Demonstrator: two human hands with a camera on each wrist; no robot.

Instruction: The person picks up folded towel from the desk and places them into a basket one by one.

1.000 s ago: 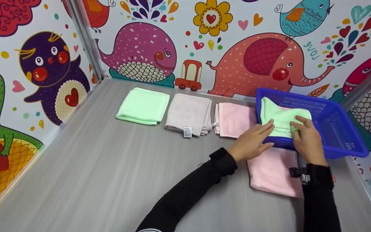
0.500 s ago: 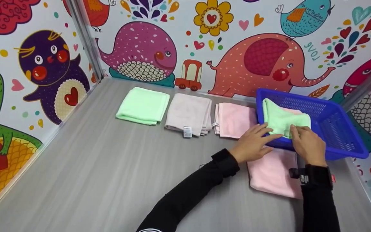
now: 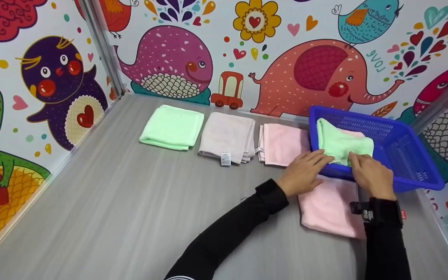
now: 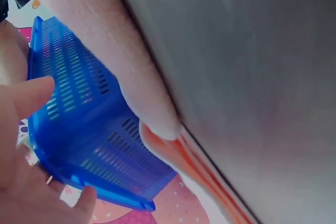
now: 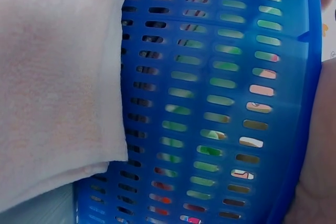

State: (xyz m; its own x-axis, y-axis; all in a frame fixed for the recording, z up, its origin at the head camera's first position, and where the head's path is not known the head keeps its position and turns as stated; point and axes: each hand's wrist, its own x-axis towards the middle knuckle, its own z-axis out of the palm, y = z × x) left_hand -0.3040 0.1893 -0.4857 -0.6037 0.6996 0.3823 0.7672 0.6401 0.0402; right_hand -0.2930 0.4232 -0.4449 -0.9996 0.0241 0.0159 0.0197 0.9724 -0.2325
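Note:
A light green towel (image 3: 344, 143) lies in the blue basket (image 3: 410, 155), partly over a pink towel (image 3: 354, 133). My left hand (image 3: 302, 171) reaches over the basket's near left rim, fingers extended and touching the green towel's near edge. In the left wrist view the left hand (image 4: 26, 145) has its thumb and fingers spread beside the basket wall (image 4: 105, 129). My right hand (image 3: 371, 175) bends over the near rim and pinches the green towel's near edge; its fingertips are partly hidden. The right wrist view shows only a strip of the right hand (image 5: 315, 145) along the rim.
Left of the basket, folded towels stand in a row: pink (image 3: 286, 144), greyish (image 3: 228, 136) with a label, and green (image 3: 172, 127). Another folded pink towel (image 3: 329, 210) lies before the basket. Patterned panels (image 3: 286, 77) border the grey table (image 3: 138, 210).
My right hand's fingers have gone from spread on the green towel to bent at its near edge. The towel's near edge has shifted lower in the basket. The left hand moved slightly.

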